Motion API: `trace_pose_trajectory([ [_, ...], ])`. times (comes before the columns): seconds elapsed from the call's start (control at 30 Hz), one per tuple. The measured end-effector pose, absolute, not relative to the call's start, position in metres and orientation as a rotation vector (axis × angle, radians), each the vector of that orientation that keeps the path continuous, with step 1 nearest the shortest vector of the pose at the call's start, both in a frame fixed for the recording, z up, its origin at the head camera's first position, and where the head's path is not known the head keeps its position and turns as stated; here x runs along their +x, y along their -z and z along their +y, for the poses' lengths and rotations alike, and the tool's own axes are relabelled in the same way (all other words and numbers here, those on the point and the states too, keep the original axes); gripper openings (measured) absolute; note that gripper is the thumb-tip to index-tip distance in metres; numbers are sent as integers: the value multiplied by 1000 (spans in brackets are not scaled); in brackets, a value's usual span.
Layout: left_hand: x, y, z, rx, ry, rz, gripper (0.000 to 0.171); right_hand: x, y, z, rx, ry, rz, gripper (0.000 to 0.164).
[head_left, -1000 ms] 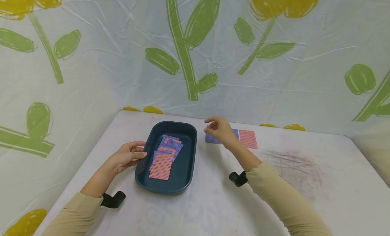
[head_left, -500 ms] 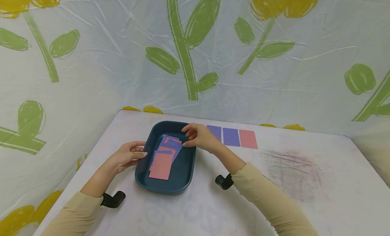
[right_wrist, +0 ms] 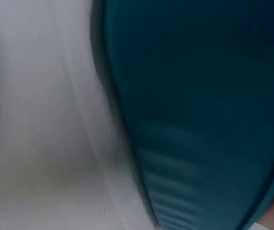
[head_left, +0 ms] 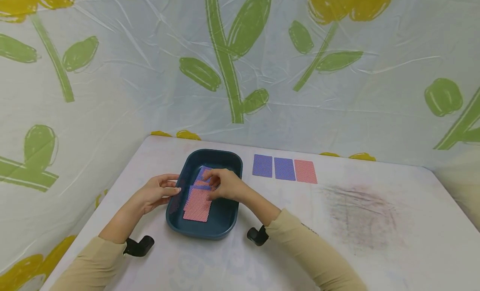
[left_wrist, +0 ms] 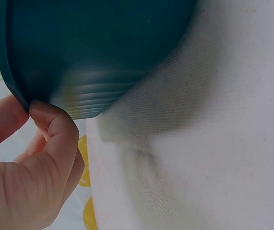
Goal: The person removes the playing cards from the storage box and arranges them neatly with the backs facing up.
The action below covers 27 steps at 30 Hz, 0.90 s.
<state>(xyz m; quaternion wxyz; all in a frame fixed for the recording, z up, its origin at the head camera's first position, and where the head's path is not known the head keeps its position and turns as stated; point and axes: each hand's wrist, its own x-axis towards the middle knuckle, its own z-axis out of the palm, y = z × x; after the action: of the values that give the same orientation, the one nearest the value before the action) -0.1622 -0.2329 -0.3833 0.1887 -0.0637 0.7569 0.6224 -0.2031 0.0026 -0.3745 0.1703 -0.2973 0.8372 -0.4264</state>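
"Both busy?"
"Pinching the tray [head_left: 226, 214] with the left grip [head_left: 159, 193]; hovering over the cards [head_left: 197, 206] inside with the right grip [head_left: 227, 185], loosely parted, seemingly empty."
"Right of that grip?"
"Three more cards [head_left: 284, 169] on the worktop [head_left: 285, 264]."

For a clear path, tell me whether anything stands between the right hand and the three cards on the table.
Yes: the tray, at its right wall. The right hand is over its inside; the three cards lie beyond that wall on the table.

Pile of red/blu cards [head_left: 197, 206] in teal tray [head_left: 223, 219]
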Motion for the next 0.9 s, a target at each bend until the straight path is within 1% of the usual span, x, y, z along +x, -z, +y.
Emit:
trace_pose_trajectory([
  [0.2,-162,383,-233,-176,-1735,2138,54,-196,386,-12,-857,1101,2438,47],
  [0.43,-163,383,-233,-156,-1728,2141,55,-196,399,-23,-759,962,2549,58],
  [0.7,-165,385,-235,-140,-1732,2129,56,-191,402,-28,-669,717,2664,69],
  [0.9,-165,386,-235,-138,-1749,2108,57,-188,402,-30,-656,568,2689,72],
])
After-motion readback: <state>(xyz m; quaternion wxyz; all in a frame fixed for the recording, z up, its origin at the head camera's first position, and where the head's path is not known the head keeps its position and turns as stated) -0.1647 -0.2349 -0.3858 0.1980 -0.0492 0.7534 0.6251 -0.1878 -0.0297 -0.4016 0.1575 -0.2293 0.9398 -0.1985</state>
